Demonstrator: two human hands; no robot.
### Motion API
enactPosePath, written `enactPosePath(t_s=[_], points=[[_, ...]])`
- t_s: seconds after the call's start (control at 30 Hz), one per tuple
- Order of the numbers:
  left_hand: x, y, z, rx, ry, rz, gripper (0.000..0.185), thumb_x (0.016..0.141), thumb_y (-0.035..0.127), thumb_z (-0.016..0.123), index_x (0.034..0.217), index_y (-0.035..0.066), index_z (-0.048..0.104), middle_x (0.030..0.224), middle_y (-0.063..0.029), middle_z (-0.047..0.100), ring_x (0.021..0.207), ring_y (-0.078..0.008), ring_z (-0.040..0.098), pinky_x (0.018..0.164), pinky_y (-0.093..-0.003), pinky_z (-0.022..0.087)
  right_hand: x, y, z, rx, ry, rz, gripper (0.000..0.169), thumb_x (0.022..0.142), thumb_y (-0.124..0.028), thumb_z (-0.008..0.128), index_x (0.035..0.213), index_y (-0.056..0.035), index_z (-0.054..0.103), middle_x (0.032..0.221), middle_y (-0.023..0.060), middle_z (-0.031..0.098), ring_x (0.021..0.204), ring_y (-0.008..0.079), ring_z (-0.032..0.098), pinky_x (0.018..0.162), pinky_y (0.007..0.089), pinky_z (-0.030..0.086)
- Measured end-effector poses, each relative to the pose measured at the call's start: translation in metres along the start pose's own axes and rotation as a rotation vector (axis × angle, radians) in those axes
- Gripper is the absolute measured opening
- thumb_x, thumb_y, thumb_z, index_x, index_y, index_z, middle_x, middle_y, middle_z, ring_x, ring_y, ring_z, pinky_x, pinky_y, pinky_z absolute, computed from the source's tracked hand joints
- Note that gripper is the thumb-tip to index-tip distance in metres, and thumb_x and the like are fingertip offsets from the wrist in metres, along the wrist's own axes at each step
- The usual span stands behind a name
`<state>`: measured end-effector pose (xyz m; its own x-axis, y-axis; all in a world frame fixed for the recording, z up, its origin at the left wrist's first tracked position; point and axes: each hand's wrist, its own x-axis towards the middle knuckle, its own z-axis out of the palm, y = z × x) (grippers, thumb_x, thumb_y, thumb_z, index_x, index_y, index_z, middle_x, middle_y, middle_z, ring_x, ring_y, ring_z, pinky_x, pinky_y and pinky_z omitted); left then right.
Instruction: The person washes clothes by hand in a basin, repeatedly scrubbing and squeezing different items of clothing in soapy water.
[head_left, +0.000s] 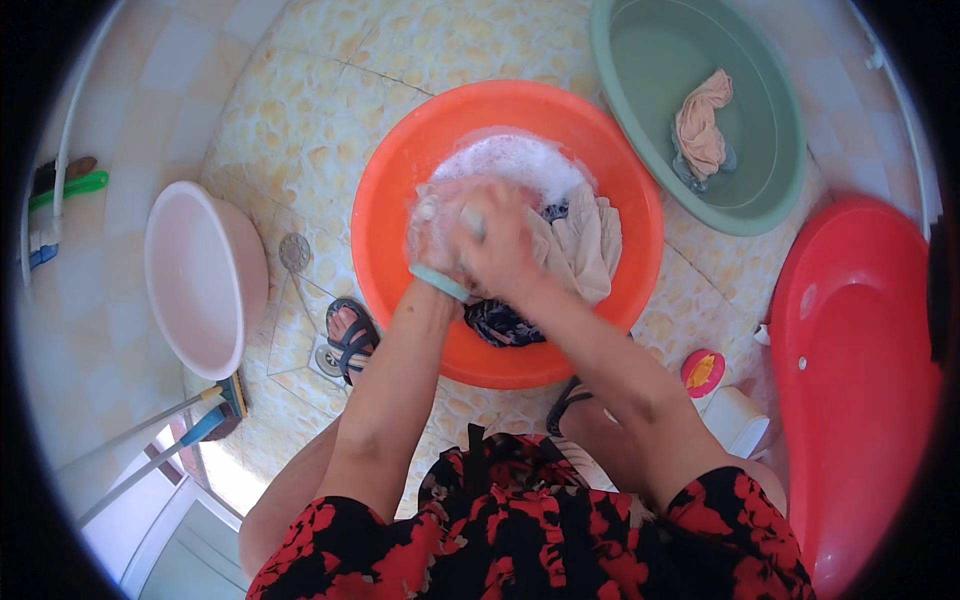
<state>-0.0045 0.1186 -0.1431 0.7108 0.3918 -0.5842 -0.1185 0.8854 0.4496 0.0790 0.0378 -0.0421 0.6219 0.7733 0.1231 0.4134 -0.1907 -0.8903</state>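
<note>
An orange plastic basin (405, 127) stands on the floor in front of me, with white suds (517, 161) in its far part. Over it, my left hand (435, 232), a pale green bangle (439, 282) at its wrist, grips a wet, soapy pinkish cloth (450, 196). Pressed close against that hand and cloth is my right hand (499, 240), blurred by motion. Something pale shows at its fingers, too blurred to name. A beige cloth (589, 244) lies in the basin to the right, and dark patterned fabric (504, 324) lies at the near side.
At the upper right, a green tub (630, 112) holds water and a peach cloth (703, 127). A pink basin (202, 277) leans at the left near floor drains (295, 252). A red plastic tub (855, 375), a white container (735, 420) and long-handled brushes (202, 427) flank me.
</note>
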Motion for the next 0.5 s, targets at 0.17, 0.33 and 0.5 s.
enactPosePath(t_s=[0.17, 0.33, 0.5], points=[[-0.019, 0.018, 0.042, -0.145, -0.056, 0.038, 0.038, 0.1, 0.031, 0.042, 0.126, 0.005, 0.051, 0.118, -0.0115, 0.06, 0.105, -0.0242, 0.06, 0.091, -0.0378, 0.05, 0.003, 0.024, 0.016, -0.021, -0.094, 0.072, 0.023, 0.09, -0.028, 0.054, 0.096, -0.006, 0.058, 0.097, 0.0225, 0.06, 0.093, 0.0398, 0.059, 0.083, 0.0466, 0.046], [-0.021, 0.015, 0.089, 0.011, 0.139, 0.125, 0.029, 0.098, 0.02, 0.042, 0.117, 0.004, 0.058, 0.114, -0.01, 0.062, 0.103, -0.0235, 0.061, 0.091, -0.0381, 0.05, 0.06, 0.086, -0.047, -0.413, -0.375, 0.422, 0.037, 0.094, -0.037, 0.046, 0.108, -0.0044, 0.056, 0.107, 0.0231, 0.061, 0.104, 0.0396, 0.058, 0.089, 0.0465, 0.046], [0.015, 0.026, 0.069, -0.119, 0.261, 0.109, 0.035, 0.099, 0.023, 0.04, 0.127, 0.005, 0.052, 0.127, -0.0098, 0.057, 0.116, -0.0239, 0.056, 0.098, -0.0391, 0.047, 0.033, 0.112, -0.057, -0.471, -0.143, 0.141, 0.055, 0.088, -0.037, 0.06, 0.134, -0.009, 0.044, 0.125, 0.0225, 0.051, 0.114, 0.0395, 0.052, 0.094, 0.0489, 0.042]])
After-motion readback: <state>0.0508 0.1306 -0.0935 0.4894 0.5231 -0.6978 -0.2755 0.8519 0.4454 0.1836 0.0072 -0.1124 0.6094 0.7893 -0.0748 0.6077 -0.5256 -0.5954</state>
